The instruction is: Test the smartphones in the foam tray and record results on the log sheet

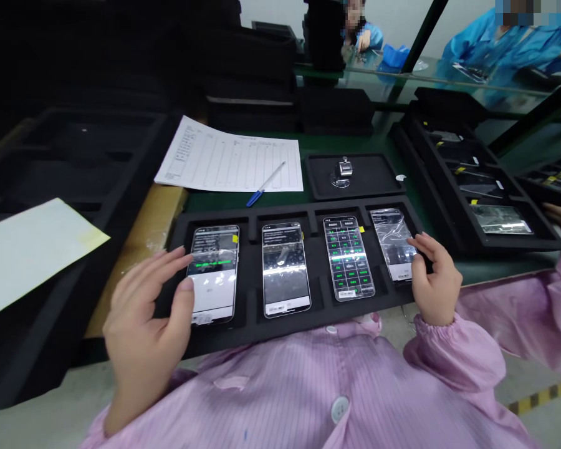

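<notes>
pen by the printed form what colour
Pen: blue end, pale barrel, best in the head view.

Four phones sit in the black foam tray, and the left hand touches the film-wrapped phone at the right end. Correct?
No: the head view shows four phones in the black foam tray, and the right hand, not the left, touches the film-wrapped phone.

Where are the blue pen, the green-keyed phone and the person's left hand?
blue pen [256, 197], head view, on its barrel
green-keyed phone [348, 259], head view, on its screen
left hand [143, 318], head view, on its back
</notes>
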{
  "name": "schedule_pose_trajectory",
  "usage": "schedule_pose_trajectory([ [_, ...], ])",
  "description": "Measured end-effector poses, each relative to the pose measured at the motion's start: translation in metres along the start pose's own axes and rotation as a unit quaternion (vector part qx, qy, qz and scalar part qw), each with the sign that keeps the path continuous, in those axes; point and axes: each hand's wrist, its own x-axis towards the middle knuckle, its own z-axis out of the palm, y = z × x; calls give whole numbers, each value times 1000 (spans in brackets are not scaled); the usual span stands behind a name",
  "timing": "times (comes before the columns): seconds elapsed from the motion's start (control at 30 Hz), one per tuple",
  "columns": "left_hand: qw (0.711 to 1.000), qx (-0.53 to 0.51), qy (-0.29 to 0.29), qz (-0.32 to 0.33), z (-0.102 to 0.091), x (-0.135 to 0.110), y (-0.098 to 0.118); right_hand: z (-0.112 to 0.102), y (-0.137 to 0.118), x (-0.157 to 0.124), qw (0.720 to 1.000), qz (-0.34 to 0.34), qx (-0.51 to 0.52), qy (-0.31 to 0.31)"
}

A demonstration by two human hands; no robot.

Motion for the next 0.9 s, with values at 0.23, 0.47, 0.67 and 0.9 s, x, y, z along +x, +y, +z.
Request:
schedule_pose_trajectory([
  [0.23,1000,-2,-12,-11,0,0,2,0,0,1,1000,6,-6,-5],
  [0.47,999,6,-30,-20,-5,1,5,0,0,2,1000,5,2,-15],
  [0.67,999,2,-37,-27,-5,0,6,0,0,2,1000,11,-3,-19],
  [0.9,999,3,-35,-1,-4,-1,1,-2,2,0,999,21,-9,-26],
])
